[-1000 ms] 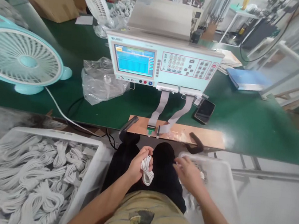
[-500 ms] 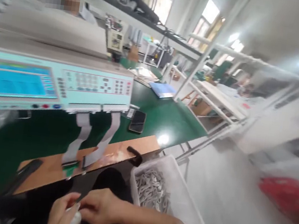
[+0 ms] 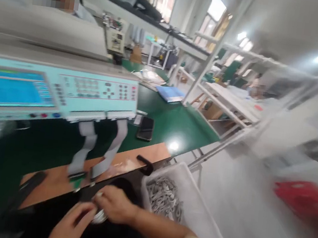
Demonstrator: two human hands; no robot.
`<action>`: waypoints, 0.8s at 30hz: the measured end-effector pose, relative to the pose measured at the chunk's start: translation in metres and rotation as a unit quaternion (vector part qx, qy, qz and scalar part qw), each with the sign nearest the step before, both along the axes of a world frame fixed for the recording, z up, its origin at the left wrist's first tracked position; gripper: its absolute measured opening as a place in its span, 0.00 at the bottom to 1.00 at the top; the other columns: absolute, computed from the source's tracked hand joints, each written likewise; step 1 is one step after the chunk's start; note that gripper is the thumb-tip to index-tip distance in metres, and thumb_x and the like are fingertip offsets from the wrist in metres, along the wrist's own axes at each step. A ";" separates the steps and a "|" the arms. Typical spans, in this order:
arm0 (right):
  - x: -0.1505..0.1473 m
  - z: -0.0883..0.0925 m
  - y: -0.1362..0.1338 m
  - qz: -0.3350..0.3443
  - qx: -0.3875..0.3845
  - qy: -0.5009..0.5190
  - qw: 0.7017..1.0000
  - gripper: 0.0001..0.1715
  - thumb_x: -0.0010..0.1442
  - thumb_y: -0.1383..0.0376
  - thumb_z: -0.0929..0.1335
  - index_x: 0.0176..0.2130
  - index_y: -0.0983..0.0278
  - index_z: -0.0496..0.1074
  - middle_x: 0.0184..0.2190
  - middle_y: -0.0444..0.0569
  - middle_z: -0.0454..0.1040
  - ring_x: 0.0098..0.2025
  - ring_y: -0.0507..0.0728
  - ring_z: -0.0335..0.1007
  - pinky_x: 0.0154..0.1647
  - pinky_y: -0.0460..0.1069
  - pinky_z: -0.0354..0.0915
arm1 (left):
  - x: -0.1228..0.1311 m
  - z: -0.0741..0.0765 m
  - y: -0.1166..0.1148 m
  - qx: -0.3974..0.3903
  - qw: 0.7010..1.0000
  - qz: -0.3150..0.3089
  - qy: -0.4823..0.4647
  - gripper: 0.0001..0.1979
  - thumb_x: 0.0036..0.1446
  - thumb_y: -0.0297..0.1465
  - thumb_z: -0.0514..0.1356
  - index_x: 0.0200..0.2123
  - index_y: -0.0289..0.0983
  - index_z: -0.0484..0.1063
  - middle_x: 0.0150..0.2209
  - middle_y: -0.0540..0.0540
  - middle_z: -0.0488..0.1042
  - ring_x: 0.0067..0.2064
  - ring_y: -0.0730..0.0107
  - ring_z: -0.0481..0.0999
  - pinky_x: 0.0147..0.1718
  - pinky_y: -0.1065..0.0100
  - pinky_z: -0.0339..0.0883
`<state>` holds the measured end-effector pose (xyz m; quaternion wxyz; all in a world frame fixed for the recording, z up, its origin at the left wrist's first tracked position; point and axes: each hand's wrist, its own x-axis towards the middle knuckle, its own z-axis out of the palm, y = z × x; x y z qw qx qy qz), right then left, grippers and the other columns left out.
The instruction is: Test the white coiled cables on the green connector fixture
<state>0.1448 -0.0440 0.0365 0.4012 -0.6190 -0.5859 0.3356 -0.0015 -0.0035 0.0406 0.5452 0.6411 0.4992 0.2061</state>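
Low in the view, over dark-clothed legs, a small shiny white bundle [image 3: 100, 216] lies between my two hands. My left hand [image 3: 72, 220] pinches its near side with thumb and forefinger. My right hand [image 3: 116, 205] is closed at its upper side, with a small pale tip showing between the fingers. Blur and fingers hide what kind of thing it is. Just beyond, a small green circuit board [image 3: 76, 183] hangs on a grey ribbon cable [image 3: 84, 150], over a wooden board [image 3: 51, 177]. A second ribbon cable [image 3: 114, 146] runs beside it.
A tester with a blue screen [image 3: 101, 92] stands on the green table [image 3: 176, 123]. A phone [image 3: 146, 128] lies there too. A black clamp [image 3: 147, 166] grips the wooden board. At right stands a white bin [image 3: 206, 223] with several coiled grey cables [image 3: 164, 198].
Both hands have moved up and to the right, towards the ribbon cables, with the white bundle. The dark strip seen earlier between the fingers no longer shows. The view has shifted slightly.
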 end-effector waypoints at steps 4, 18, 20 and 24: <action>0.000 -0.008 0.011 -0.040 -0.001 0.129 0.991 0.14 0.59 0.59 0.61 0.28 0.64 0.68 0.23 0.41 0.64 0.27 0.50 0.59 0.29 0.44 0.58 | 0.000 0.010 0.003 -0.187 0.967 0.016 -0.175 0.11 0.44 0.38 0.62 0.30 0.37 0.72 0.22 0.52 0.67 0.23 0.75 0.65 0.23 0.73 0.62; -0.013 -0.009 0.028 -0.053 -0.070 0.248 0.965 0.16 0.53 0.56 0.65 0.30 0.66 0.74 0.18 0.42 0.65 0.19 0.49 0.57 0.20 0.44 0.54 | -0.018 -0.008 0.002 -0.336 0.865 0.102 -0.358 0.14 0.43 0.25 0.64 0.37 0.31 0.73 0.27 0.47 0.71 0.26 0.79 0.69 0.26 0.75 0.67; -0.012 -0.008 0.029 -0.051 -0.069 0.245 0.966 0.16 0.52 0.56 0.65 0.30 0.66 0.74 0.18 0.42 0.65 0.19 0.49 0.56 0.20 0.44 0.54 | -0.014 -0.008 0.003 -0.308 0.883 0.127 -0.331 0.14 0.42 0.28 0.65 0.36 0.31 0.73 0.24 0.48 0.70 0.23 0.79 0.68 0.23 0.75 0.66; -0.013 -0.004 0.029 -0.053 -0.073 0.272 0.958 0.15 0.51 0.56 0.66 0.29 0.67 0.74 0.17 0.41 0.65 0.19 0.49 0.56 0.20 0.44 0.53 | -0.009 -0.010 0.004 -0.206 0.938 0.138 -0.242 0.14 0.45 0.36 0.63 0.32 0.31 0.72 0.21 0.50 0.69 0.20 0.77 0.67 0.19 0.73 0.64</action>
